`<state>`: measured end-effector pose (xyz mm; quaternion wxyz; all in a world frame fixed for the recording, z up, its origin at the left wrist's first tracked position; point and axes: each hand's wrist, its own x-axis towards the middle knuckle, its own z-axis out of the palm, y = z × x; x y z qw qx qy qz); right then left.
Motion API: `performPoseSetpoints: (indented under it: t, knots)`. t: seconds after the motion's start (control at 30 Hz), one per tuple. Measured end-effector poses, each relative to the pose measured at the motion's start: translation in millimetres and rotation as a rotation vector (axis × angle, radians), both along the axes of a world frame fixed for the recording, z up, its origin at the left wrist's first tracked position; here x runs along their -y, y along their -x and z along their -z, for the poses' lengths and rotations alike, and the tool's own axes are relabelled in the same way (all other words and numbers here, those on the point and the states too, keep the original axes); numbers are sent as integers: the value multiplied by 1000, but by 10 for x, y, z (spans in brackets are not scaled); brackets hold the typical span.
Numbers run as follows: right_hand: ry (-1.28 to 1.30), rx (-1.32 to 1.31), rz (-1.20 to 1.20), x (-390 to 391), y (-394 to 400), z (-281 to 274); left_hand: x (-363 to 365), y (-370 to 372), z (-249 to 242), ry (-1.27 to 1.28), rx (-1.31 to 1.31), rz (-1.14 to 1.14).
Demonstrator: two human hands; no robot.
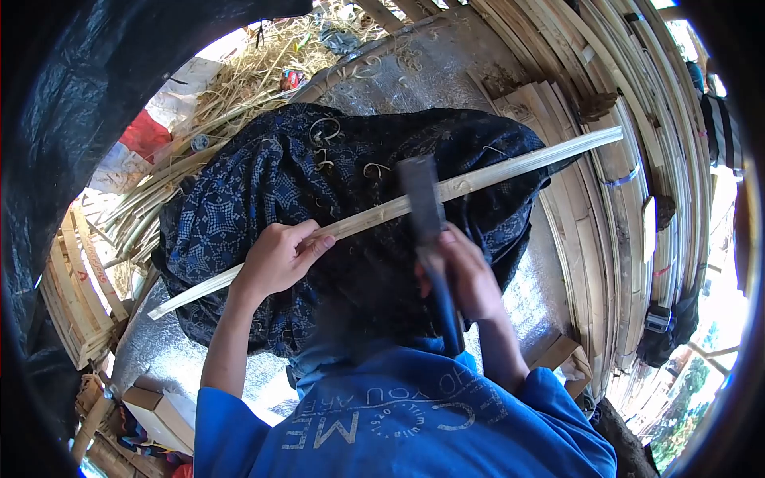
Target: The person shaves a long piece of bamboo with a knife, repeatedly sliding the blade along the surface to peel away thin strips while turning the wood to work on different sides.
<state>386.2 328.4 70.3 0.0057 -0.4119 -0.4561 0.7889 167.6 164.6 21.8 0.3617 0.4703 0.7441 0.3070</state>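
Observation:
A long pale bamboo strip point(510, 170) lies slantwise across my lap, its near end low on the left and its far end high on the right. My left hand point(279, 259) grips it left of the middle, thumb along the top. My right hand point(466, 279), a little blurred, is closed around a large knife point(421, 195) with a broad dark blade and a long dark handle. The blade crosses the strip right of my left hand. Under both, a dark blue patterned cloth point(231, 199) covers my legs, with several thin curled shavings on it.
Long bamboo strips point(574, 215) are stacked along the right side. Loose shavings point(263, 80) pile up at the upper left, beyond a silvery floor mat point(446, 60). A wooden crate point(72, 295) stands at the left, a cardboard box point(159, 414) at the lower left.

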Motion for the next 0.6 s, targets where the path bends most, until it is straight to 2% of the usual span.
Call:
performPoseSetpoints:
  t: [0.07,0.2,0.27,0.3,0.33,0.4,0.47,0.53,0.6]
  knots:
    - [25,32,193,-45,-54,-104,4,10,8,8,-17,25]
    - [-29,-38,173,-87,-124,-91,-80,-32,-9,-109,-142,38]
    - [-252,-7,-71,-48,-132,-159,-124,-74,-81,-81,-203,14]
    - [-356,-30,-112,-2,-132,-95,-133,-98,-108,-81,-201,7]
    - [-505,66,-185,21,-129,-60,-135,-129,-134,-102,-251,-43]
    - [-541,136,-15,115,-53,-50,-175,-210,-146,-124,-300,-87]
    - [-579,236,30,142,-50,-10,-249,-345,-115,-362,-453,-198]
    - [-566,190,72,121,-88,106,-383,-491,-101,-409,-395,-196]
    - [-495,216,190,115,-48,65,-514,-562,25,-482,-451,-155]
